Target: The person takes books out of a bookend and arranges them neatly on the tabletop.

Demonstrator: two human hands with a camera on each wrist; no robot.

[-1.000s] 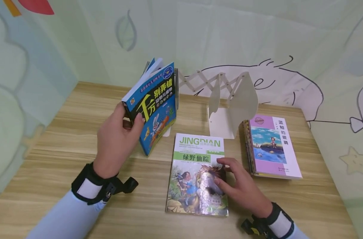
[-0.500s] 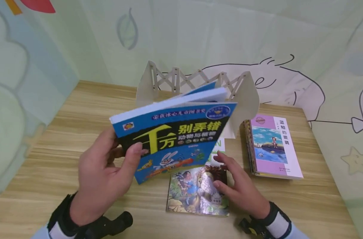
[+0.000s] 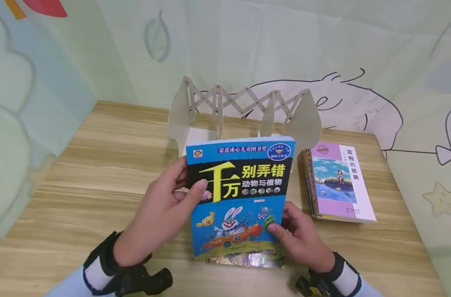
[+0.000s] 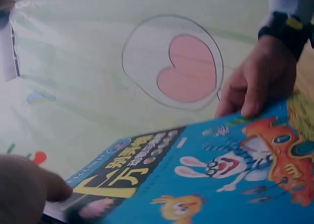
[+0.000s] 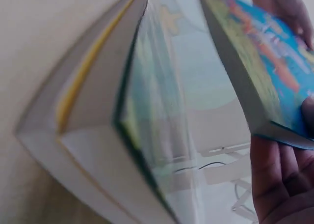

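So both hands are on the same thing here: a blue paperback children's book with a cartoon rabbit in an orange car and big yellow characters on its cover [image 3: 240, 198], sitting dead centre of the head view and tilted up toward the camera. The left hand [image 3: 166, 214] grips its left edge, thumb curled over the black title band, other fingers tucked behind. The right hand [image 3: 297, 235] pinches the lower right corner, thumb tip on the cover near the green patch. The left wrist view shows the same grip from the side, with the thumb in the lower left of the frame and the right hand's fingers [image 4: 255, 86] over the far edge at upper right.

Right under the blue book, a glossy book with a shiny illustrated cover [image 3: 247, 260] lies flat on the light wooden table [image 3: 99, 165]; only its bottom strip peeks out. In the right wrist view it fills the left and centre of the frame, blurry, with the blue book held above it and a clear gap between them.

Behind the books, at upper centre, stands a cream expandable bookstand with a scissor-lattice back and upright panels [image 3: 247, 111]. To the right of centre lies a small stack of books topped by a pink and white cover with a sea picture [image 3: 338, 181], just beside the bookstand's right panel.
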